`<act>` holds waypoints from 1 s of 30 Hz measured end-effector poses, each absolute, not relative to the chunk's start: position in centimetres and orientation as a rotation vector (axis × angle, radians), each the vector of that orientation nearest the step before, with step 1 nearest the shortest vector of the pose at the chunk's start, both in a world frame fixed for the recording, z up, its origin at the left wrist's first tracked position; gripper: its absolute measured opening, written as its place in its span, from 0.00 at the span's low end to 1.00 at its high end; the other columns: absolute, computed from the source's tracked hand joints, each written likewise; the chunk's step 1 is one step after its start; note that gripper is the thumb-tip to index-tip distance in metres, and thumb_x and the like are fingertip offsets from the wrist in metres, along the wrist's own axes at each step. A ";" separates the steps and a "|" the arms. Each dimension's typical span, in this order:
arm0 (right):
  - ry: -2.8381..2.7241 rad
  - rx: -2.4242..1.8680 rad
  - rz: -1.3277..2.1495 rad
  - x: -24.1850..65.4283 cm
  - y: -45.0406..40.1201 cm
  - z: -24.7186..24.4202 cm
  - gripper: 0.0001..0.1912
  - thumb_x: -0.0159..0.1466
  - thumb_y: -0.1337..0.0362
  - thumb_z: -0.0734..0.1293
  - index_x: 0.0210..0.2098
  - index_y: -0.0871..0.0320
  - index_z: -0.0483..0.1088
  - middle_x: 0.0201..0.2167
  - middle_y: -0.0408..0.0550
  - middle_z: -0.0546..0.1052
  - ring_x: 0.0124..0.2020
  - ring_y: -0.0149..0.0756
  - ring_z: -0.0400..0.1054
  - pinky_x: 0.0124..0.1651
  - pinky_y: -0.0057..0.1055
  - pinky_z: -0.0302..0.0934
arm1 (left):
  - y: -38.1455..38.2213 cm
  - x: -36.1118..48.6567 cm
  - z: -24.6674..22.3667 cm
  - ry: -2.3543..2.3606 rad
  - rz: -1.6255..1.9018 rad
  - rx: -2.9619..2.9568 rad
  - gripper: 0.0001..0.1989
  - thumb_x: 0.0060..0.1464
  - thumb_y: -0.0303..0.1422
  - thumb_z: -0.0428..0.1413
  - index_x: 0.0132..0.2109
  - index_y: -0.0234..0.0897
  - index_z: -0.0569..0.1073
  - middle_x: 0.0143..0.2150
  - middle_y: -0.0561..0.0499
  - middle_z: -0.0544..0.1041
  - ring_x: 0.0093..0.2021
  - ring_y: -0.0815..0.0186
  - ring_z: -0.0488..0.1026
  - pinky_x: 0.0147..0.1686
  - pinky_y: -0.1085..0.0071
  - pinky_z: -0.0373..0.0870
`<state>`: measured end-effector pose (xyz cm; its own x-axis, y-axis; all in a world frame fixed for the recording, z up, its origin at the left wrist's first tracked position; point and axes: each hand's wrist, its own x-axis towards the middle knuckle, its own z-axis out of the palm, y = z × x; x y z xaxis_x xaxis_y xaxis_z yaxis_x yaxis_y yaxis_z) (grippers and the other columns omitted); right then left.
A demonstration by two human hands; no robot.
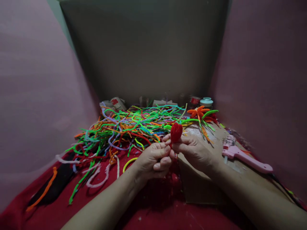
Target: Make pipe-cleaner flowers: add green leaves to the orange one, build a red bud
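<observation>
A red fuzzy pipe-cleaner flower bud (176,132) stands upright between my two hands, above the front of the work surface. My left hand (158,159) is closed, its thumb and fingers pinching the bud's lower end. From the other side, my right hand (192,148) grips the base of the bud between thumb and fingers. The fingertips of both hands meet there, and the very bottom of the bud is hidden by them. Behind my hands lies a large tangled heap of coloured pipe cleaners (136,123).
A pink glue gun (247,158) lies on a cardboard sheet (203,188) to the right. Beyond my right hand is an orange pipe-cleaner flower (198,111) with green leaves. A jar with a light-blue lid (206,102) stands at the back. Red cloth (153,204) covers the surface.
</observation>
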<state>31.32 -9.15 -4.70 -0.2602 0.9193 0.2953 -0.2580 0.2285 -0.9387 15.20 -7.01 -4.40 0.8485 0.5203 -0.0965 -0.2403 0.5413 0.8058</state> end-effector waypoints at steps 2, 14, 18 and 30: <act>-1.350 -0.732 1.248 31.3 -9.4 -4.4 0.07 0.58 0.60 0.68 0.34 0.51 0.79 0.36 0.45 0.77 0.44 0.40 0.66 0.54 0.42 0.54 | -6.8 15.4 -4.1 0.401 0.503 0.981 0.12 0.52 0.38 0.56 0.29 0.31 0.71 0.16 0.59 0.62 0.10 0.80 0.49 0.08 0.82 0.52; -1.661 -0.870 0.380 32.3 -9.8 -3.3 0.14 0.62 0.65 0.65 0.43 0.40 0.74 0.43 0.44 0.73 0.46 0.39 0.61 0.48 0.40 0.56 | -5.5 14.1 5.6 0.649 0.578 1.794 0.14 0.48 0.28 0.58 0.45 0.34 0.74 0.32 0.50 0.75 0.31 0.69 0.70 0.33 0.73 0.65; -1.678 -0.861 0.241 32.1 -9.9 -3.6 0.15 0.62 0.67 0.64 0.44 0.41 0.74 0.42 0.45 0.73 0.45 0.40 0.60 0.46 0.40 0.56 | -6.7 14.8 5.4 0.627 0.669 1.854 0.14 0.47 0.30 0.60 0.43 0.35 0.74 0.29 0.52 0.73 0.28 0.71 0.68 0.29 0.74 0.64; -1.759 -0.842 0.111 31.8 -10.1 -3.7 0.11 0.60 0.70 0.64 0.31 0.50 0.76 0.39 0.45 0.73 0.42 0.40 0.59 0.43 0.42 0.57 | -7.5 14.6 5.2 0.580 0.689 1.941 0.11 0.52 0.30 0.56 0.44 0.37 0.75 0.37 0.47 0.75 0.36 0.67 0.72 0.37 0.72 0.68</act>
<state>31.82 -10.07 -3.68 -0.1184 0.5862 0.8015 0.4806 0.7401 -0.4704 14.56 -7.47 5.22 0.7276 0.6495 0.2210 0.1074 -0.4260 0.8983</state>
